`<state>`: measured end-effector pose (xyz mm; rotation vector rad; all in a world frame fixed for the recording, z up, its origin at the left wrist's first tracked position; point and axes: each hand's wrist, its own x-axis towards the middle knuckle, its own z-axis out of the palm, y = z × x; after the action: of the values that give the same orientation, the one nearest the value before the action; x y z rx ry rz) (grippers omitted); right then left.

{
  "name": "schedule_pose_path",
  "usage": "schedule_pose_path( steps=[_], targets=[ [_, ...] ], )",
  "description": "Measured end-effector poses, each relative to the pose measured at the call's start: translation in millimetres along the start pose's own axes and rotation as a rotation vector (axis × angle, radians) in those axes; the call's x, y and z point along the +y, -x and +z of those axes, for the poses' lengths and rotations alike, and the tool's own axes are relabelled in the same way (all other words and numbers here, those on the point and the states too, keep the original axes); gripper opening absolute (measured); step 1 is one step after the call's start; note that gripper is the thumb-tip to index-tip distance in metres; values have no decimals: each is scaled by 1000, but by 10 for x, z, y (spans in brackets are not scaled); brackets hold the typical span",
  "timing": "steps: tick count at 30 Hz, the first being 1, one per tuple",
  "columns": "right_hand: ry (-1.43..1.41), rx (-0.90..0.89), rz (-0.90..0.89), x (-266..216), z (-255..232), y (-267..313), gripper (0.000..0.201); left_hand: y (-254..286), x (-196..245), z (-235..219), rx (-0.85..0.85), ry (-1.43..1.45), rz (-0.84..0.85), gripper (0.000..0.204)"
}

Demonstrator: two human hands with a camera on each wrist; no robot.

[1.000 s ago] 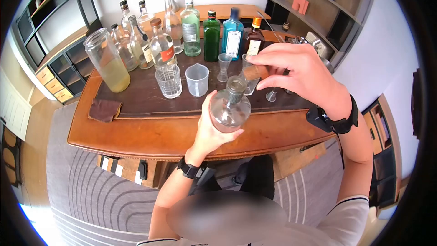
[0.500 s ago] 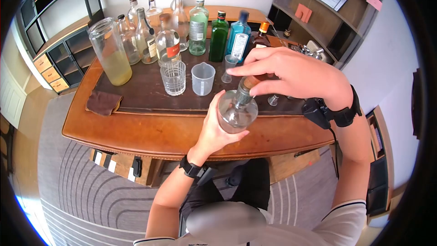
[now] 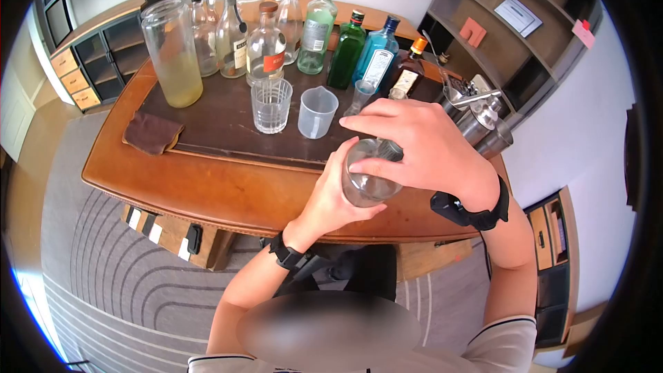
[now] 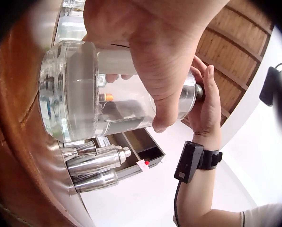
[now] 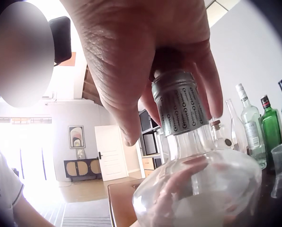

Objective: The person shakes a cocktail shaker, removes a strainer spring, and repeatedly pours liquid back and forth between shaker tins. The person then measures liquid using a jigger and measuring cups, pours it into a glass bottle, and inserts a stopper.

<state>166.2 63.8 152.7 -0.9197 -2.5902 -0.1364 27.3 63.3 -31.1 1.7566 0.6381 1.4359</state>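
My left hand [image 3: 328, 197] grips the body of a clear glass bottle [image 3: 366, 183], fingers and thumb wrapped round it. In the left wrist view the bottle [image 4: 70, 94] lies across the picture, clear of the table. Over its top is my right hand [image 3: 428, 141], palm down on the stopper. The right wrist view shows the dark stopper [image 5: 168, 59] seated at the patterned grey neck [image 5: 181, 104], mostly hidden under the palm. Thumb and fingers of the right hand [image 5: 141, 52] spread on either side of the neck, the thumb apart from it.
Behind the hands stand a cut glass tumbler [image 3: 271, 107], a plastic measuring cup [image 3: 318, 114] and a clear jigger [image 3: 360, 97]. Several bottles line the back, with a pitcher [image 3: 173, 62] at left. Metal shakers [image 3: 483, 121] stand at right; a brown cloth [image 3: 153, 132] lies front left.
My right hand has brought the cork stopper from beside the bottle onto its mouth, and its pinch has changed to a palm over the top. The bottle has tilted and shifted slightly right.
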Motion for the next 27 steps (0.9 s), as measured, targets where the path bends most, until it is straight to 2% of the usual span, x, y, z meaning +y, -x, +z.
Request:
schedule_pose_path(
  steps=[4, 6, 10, 11, 13, 14, 15, 16, 17, 19, 21, 22, 23, 25, 27],
  targets=[
    [-8, -43, 85, -57, 89, 84, 32, 29, 40, -8, 2, -4, 16, 114],
    [146, 37, 136, -125, 123, 118, 28, 14, 51, -14, -21, 22, 11, 113],
    [258, -10, 186, -121, 14, 88, 24, 11, 1, 9, -21, -15, -14, 117],
    [203, 100, 159, -90, 9, 70, 24, 9, 5, 24, -9, -24, -3, 117],
    [34, -170, 446, -113, -174, -1, 26, 27, 22, 30, 34, -15, 22, 113],
    [36, -176, 432, -84, -166, -7, 26, 27, 25, -4, -1, 17, 22, 118],
    [20, -114, 406, -42, -122, -5, 27, 64, 43, -46, 12, 13, 22, 118],
    [0, -49, 379, -11, -104, -16, 29, 120, 60, -117, 29, -120, 10, 119],
    [42, -88, 449, 23, -143, -63, 26, 182, 72, -201, 48, -257, -5, 122],
    [-9, -53, 493, 192, -281, -197, 25, 349, 98, -375, 52, -337, -35, 116],
    [-34, 96, 492, 430, -517, -393, 23, 479, 149, -569, -114, -633, -87, 105],
    [-23, 155, 453, 543, -699, -520, 23, 559, 76, -621, -77, -603, -84, 95],
    [-12, 214, 417, 602, -872, -668, 23, 614, 53, -640, -72, -605, -91, 95],
    [-25, 323, 504, 573, -1130, -961, 26, 686, 30, -623, -39, -757, 16, 90],
    [-38, 326, 579, 650, -1297, -1201, 30, 729, 21, -556, -72, -755, 36, 85]
  ],
)
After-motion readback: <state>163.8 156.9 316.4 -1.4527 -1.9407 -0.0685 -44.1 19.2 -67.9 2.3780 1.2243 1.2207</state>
